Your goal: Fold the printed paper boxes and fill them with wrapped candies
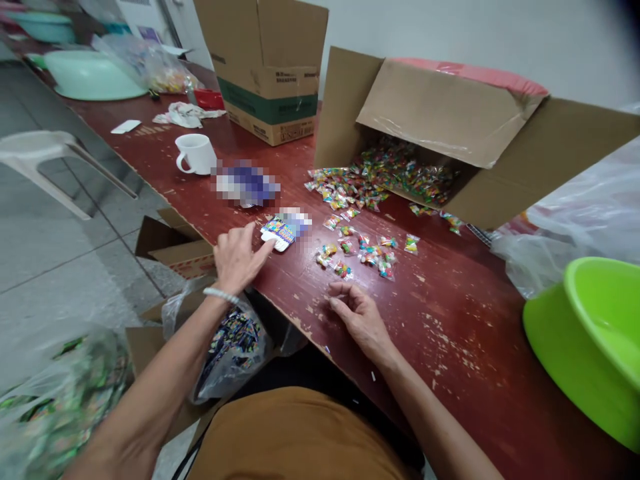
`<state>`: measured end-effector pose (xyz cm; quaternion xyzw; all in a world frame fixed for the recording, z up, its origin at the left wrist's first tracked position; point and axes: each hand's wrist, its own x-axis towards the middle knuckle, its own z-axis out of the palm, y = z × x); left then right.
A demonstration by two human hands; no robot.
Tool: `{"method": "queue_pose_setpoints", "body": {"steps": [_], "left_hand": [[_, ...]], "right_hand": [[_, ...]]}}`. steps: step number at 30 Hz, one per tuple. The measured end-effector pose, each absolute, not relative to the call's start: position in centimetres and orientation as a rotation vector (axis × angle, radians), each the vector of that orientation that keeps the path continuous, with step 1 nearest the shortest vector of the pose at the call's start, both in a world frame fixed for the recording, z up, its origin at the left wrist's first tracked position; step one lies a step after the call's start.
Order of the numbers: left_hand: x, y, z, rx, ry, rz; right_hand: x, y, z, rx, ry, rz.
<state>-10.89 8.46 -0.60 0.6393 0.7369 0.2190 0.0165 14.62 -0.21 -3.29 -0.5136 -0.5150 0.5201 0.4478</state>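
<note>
My left hand (238, 259), with a white bracelet on its wrist, lies on the red-brown wooden table (440, 313). Its extended index finger touches a small printed card (277, 235), partly blurred. My right hand (357, 313) rests nearer the table's front edge, fingers loosely curled, with nothing visible in them. Beyond it lie several small clear packets of colourful sweets (350, 250). A large heap of such packets (400, 170) spills from a cardboard box (445, 113) lying on its side. A blurred purple-and-white packet (245, 183) lies left of the heap.
A white mug (196, 155) and an upright cardboard box (265, 73) stand on the table. A lime-green basin (590, 340) sits at the right. Plastic bags (233, 347) hang below the table's left edge. A pale green basin (85, 77) stands farther back.
</note>
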Motion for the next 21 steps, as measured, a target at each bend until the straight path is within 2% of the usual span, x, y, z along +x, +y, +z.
{"method": "queue_pose_setpoints", "body": {"steps": [4,7,10,13,15,18,21], "left_hand": [[-9.7,13.4,-0.6,1.923,2.272,0.452],[-10.2,14.0,-1.4,1.855,2.273,0.503],[-10.3,13.5,-1.7,1.742,2.237,0.792],[-9.6,12.4,-1.2,1.412,1.947,1.247],[-8.7,11.0,-0.6,1.259,1.775,1.370],[-7.3,7.2,0.6,1.222,1.566,1.305],[-6.3,2.7,1.4,1.075,1.149,0.947]], "right_hand": [[14.9,-0.2,-4.1,-1.284,-1.223,1.325],[15.2,0.0,-4.1,-1.271,-1.152,1.375],[15.2,0.2,-3.8,-1.275,-1.142,1.374],[14.9,0.3,-3.1,-1.306,-1.141,1.379],[14.6,0.6,-2.4,-1.306,-1.103,1.368],[13.9,1.3,-1.3,-1.209,-1.001,1.306],[13.2,1.7,-0.4,-1.065,-0.967,1.309]]}}
